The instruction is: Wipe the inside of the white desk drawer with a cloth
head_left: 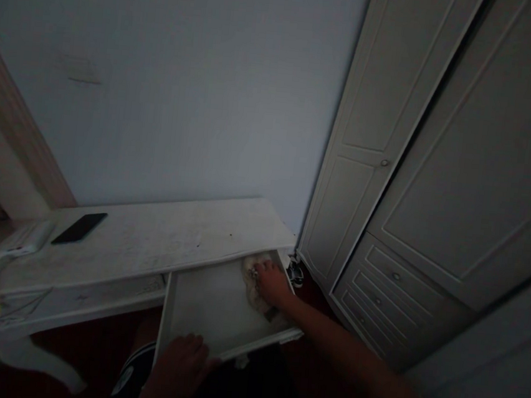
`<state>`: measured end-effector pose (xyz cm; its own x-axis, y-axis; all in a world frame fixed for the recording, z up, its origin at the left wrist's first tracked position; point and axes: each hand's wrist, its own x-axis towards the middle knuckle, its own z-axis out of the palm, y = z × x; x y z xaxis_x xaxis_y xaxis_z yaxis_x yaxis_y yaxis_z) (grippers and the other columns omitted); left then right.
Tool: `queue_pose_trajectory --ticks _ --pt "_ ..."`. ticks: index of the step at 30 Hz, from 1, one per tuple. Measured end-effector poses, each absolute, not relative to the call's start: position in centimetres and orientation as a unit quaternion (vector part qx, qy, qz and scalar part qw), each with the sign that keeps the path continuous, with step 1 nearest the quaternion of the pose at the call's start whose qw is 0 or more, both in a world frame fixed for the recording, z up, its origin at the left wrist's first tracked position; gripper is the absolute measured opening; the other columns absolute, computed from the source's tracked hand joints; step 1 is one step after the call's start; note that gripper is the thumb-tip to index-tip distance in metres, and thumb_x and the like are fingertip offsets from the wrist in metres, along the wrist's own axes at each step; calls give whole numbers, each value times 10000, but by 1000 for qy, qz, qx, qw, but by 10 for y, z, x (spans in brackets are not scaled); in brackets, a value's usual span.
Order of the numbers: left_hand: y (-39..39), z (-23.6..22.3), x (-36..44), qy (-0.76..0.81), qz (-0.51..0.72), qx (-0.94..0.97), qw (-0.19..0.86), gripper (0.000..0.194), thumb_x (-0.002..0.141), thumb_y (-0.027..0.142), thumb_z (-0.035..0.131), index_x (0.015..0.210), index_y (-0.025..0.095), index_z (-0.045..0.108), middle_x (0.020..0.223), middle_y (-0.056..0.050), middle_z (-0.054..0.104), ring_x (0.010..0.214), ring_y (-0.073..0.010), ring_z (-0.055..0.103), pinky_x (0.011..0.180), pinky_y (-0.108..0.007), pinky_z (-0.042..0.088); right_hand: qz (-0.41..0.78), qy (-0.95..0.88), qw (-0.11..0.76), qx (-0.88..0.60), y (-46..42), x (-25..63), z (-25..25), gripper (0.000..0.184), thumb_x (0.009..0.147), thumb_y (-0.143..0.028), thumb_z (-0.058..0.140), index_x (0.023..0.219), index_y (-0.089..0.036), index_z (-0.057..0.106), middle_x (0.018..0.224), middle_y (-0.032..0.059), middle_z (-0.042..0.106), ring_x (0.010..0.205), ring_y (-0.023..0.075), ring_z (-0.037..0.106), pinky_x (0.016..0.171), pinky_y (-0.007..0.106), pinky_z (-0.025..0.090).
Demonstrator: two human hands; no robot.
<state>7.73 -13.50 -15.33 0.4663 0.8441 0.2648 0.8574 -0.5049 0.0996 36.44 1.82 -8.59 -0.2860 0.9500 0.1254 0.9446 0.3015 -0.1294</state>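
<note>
A white drawer [208, 303] is pulled out from a white table [148, 244]. My left hand [184, 360] is at its front left corner, fingers curled over the edge. Inside the drawer, on the right side, lies a crumpled beige cloth [251, 285]. My right hand [271, 281] reaches in from the right and presses on that cloth with bent fingers gripping it. Part of the cloth is hidden under the hand, and the dim light blurs its details.
On the tabletop's left lie a dark phone or tablet [79, 228] and a white power strip [26, 242] with a cable. A white wardrobe [353, 214] stands on the right. Dark shoes [296, 274] sit on the floor between table and wardrobe. The wall is directly behind the table.
</note>
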Motion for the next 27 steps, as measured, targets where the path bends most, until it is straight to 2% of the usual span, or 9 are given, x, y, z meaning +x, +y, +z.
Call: queue_pose_trajectory --ticks 3,5,8,10,12,15,21,24,27 --pt "-139 -153 56 -527 -184 -828 41 269 993 305 475 995 290 744 999 -59 753 998 -266 700 948 -462 535 19 -775 119 -620 40 335 -87 446 937 -275 569 1378 -219 579 1364 178 568 1215 331 530 937 432 490" --pt "-141 -156 43 -549 -243 -798 61 292 977 295 472 1117 274 728 1189 -93 730 1137 -278 664 1045 -487 496 30 -756 134 -640 52 312 -89 410 936 -302 571 1333 -210 617 1334 179 598 1242 343 515 946 445 491" --pt "-141 -163 36 -592 -328 -732 78 448 965 313 489 1399 230 563 1573 -153 463 1416 -334 468 1185 -579 369 49 -738 155 -655 60 285 -93 371 928 -306 577 1270 -193 666 1279 198 641 1265 364 502 989 492 474" --pt "-141 -168 39 -619 -363 -694 59 587 959 332 502 1524 215 395 1663 -182 294 1497 -376 353 1191 -636 346 62 -738 172 -649 58 269 -97 381 924 -304 579 1271 -177 671 1307 217 634 1283 374 493 1037 526 446" --pt "-141 -172 43 -634 -388 -669 16 679 966 343 492 1589 217 254 1682 -193 235 1523 -383 317 1183 -635 372 77 -750 193 -628 51 251 -100 415 915 -313 597 1301 -174 660 1387 210 601 1328 370 470 1094 527 409" --pt "-141 -176 49 -633 -409 -656 -37 728 983 338 439 1632 236 123 1677 -175 271 1536 -344 319 1218 -591 355 125 -791 229 -554 39 209 -102 501 881 -358 666 1364 -232 621 1457 119 588 1352 315 484 1138 450 386" --pt "-139 -177 53 -629 -424 -647 -75 720 991 326 368 1643 199 88 1671 -198 286 1544 -348 306 1210 -588 361 240 -780 309 -488 19 139 -112 461 908 -239 616 1363 -202 557 1262 75 699 1111 211 657 959 315 503" --pt "-138 -176 53 -646 -424 -627 -91 805 969 363 430 1647 205 25 1672 -207 278 1544 -357 304 1203 -592 369 326 -778 338 -418 11 154 -120 487 804 -230 740 1271 -230 601 1241 47 685 1129 216 641 985 328 490" --pt "-139 -170 53 -650 -424 -619 -121 972 899 440 574 1644 217 -9 1686 -207 249 1530 -371 332 1193 -585 384 378 -814 311 -314 -4 184 -122 500 705 -257 823 1176 -239 654 1198 33 671 1145 235 618 1023 361 466"
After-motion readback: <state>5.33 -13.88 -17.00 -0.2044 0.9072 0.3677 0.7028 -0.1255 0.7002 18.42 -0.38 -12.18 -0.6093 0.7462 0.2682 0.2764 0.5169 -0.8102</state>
